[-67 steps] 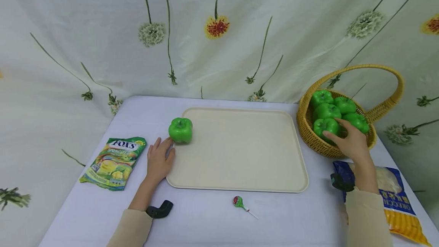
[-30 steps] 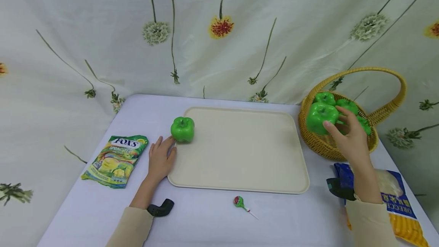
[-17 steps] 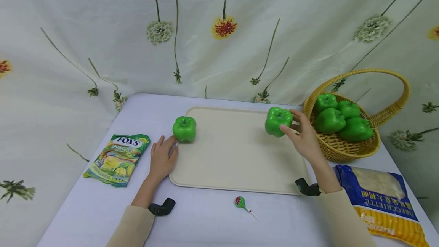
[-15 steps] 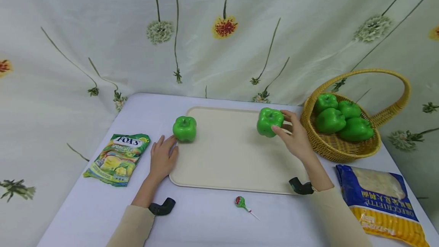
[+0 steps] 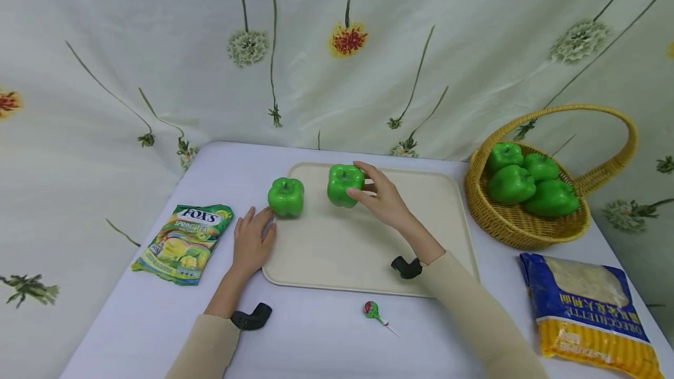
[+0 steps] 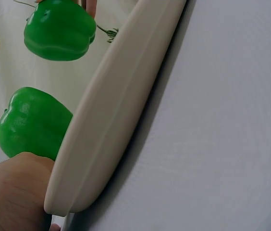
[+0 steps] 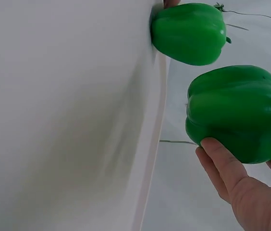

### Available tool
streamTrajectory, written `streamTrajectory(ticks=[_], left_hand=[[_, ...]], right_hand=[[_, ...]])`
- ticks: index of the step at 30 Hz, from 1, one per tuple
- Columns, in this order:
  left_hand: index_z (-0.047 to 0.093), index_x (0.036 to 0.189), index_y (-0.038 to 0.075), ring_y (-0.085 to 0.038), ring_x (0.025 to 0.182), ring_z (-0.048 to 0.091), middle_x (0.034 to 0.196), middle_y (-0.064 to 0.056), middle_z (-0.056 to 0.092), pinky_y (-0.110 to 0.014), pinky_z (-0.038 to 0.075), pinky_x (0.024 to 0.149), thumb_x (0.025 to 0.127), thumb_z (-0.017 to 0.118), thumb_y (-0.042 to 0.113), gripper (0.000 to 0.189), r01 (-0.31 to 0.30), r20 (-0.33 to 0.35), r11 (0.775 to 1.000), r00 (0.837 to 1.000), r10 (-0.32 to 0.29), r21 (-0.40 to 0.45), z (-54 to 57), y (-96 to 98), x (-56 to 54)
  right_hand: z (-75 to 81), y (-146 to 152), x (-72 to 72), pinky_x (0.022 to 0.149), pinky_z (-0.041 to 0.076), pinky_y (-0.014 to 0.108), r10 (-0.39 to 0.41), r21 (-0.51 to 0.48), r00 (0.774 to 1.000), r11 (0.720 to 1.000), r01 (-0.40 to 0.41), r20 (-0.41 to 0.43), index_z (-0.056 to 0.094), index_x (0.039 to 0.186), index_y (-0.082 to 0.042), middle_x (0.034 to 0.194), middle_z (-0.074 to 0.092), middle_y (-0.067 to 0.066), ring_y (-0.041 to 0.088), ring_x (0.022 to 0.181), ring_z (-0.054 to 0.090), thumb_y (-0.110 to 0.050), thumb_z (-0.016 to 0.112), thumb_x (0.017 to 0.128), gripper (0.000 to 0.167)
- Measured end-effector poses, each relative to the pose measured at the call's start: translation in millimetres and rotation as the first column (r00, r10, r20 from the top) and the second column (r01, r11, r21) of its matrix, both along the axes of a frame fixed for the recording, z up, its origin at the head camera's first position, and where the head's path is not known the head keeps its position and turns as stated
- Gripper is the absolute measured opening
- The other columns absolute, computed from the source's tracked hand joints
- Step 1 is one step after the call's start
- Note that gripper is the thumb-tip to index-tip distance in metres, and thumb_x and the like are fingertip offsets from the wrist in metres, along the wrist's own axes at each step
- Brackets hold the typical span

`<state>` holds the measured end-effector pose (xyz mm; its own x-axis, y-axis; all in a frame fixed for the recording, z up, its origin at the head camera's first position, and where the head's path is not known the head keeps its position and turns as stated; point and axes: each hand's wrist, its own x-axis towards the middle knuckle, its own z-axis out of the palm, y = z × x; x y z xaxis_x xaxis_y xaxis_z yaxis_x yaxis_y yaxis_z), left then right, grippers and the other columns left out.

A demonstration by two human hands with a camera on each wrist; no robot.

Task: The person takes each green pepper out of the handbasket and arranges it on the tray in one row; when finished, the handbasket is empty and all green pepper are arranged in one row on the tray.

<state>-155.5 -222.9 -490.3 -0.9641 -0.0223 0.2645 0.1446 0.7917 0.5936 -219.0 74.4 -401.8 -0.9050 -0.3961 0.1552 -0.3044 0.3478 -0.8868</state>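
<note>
My right hand (image 5: 387,199) holds a green bell pepper (image 5: 344,185) between thumb and fingers, above the cream tray (image 5: 363,250). The right wrist view shows this held pepper (image 7: 236,113) raised clear of the tray surface, with a shadow under it. A second green bell pepper (image 5: 286,196) stands at the tray's left side, just left of the held one. My left hand (image 5: 251,241) lies by the tray's left edge, fingers extended, its fingertips close to that second pepper; whether they touch it I cannot tell.
A wicker basket (image 5: 495,224) with a tall handle stands at the back right and contains several green bell peppers (image 5: 512,185). In front of it lies a blue and yellow pasta bag (image 5: 590,309). A candy bag (image 5: 184,244) lies at left, a lollipop (image 5: 372,310) before the tray.
My right hand has lifted a bell pepper out of the basket and carried it left over the tray, close to the other pepper. The left hand has stayed in place.
</note>
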Motion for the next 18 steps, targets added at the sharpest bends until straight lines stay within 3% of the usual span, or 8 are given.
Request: streamTrajectory(ticks=[8,18], left_hand=[[0.053,0.136,-0.002,-0.048,0.144,0.023,0.145,-0.021,0.05,-0.066,0.005,0.116,0.097,0.05,0.009,0.041,0.001,-0.004,1.0,1.0,-0.001,0.005,-0.3,0.2,0.5],[0.053,0.137,-0.001,-0.048,0.144,0.023,0.145,-0.021,0.05,-0.066,0.005,0.116,0.097,0.049,0.01,0.041,0.002,-0.003,1.0,1.0,-0.002,-0.01,-0.6,-0.8,0.1]], right_hand=[[-12.2,-27.2,-4.7,0.093,0.055,0.04,0.042,0.08,0.998,0.996,-0.047,0.056,0.037,0.148,-0.012,0.14,0.05,0.016,0.035,0.117,0.061,-0.025,0.067,0.093,0.064],[-21.1,-32.3,-6.9,0.093,0.054,0.045,0.046,0.109,0.992,0.992,-0.06,0.12,0.037,0.147,-0.015,0.135,0.056,0.016,0.033,0.117,0.062,-0.03,0.067,0.093,0.063]])
